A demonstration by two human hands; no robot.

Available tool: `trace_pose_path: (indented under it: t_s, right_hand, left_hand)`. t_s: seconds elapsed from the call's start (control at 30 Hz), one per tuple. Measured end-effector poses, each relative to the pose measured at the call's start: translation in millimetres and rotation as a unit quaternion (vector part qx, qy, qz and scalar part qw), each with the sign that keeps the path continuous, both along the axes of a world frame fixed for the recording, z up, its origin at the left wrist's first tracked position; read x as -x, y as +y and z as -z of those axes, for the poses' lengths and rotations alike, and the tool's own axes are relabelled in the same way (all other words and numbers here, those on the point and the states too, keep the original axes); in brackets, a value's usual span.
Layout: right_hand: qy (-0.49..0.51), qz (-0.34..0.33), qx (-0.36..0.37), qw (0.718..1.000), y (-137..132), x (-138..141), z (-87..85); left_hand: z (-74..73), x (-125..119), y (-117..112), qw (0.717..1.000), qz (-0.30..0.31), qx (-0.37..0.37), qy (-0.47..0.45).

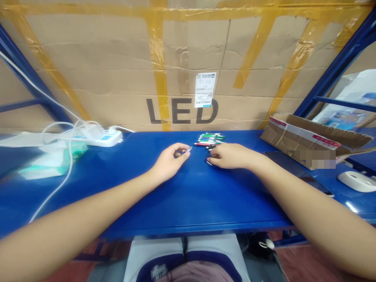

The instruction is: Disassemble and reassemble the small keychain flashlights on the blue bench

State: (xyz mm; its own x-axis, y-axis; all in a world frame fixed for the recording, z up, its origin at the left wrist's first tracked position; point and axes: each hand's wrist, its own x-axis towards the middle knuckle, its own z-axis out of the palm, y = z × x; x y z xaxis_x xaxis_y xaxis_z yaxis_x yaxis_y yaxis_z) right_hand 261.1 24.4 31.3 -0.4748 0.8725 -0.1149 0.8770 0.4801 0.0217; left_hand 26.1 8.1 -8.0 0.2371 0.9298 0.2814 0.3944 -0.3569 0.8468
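My left hand (172, 161) is closed over the blue table, with thumb and forefinger pinching a slim pen (188, 150) that has a clear, shiny end. My right hand (232, 156) reaches down beside a bunch of pens (209, 138) with green, white and dark barrels. A red pen (202, 144) lies at the near side of the bunch. The right fingertips touch a black pen (210, 147). A dark blue pen (209, 162) pokes out beneath the right thumb, mostly hidden by the hand.
A large taped carton (117, 70) marked LED walls off the back. On the left are a power strip (110, 138), white cables and a tissue packet (49, 162). To the right sit an open cardboard box (302, 137), a dark tablet-like slab (296, 172) and a white device (357, 181).
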Motion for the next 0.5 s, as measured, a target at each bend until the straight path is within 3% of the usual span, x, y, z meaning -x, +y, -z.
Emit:
trace_pose_path:
  t_s: [0.17,0.33,0.5]
  right_hand:
    - [0.054,-0.019,0.021,0.998,0.8,-3.0,-1.1]
    - [0.128,-0.087,0.087,0.984,-4.2,-2.6,-2.1]
    - [0.203,-0.081,-0.017,0.976,-7.6,7.6,1.2]
  left_hand:
    - [-12.4,23.5,20.8,0.989,-0.014,-0.102,0.106]
    - [-10.9,43.4,41.4,0.98,-0.043,-0.109,0.158]
    - [-6.7,34.3,33.5,0.985,-0.002,-0.113,0.132]
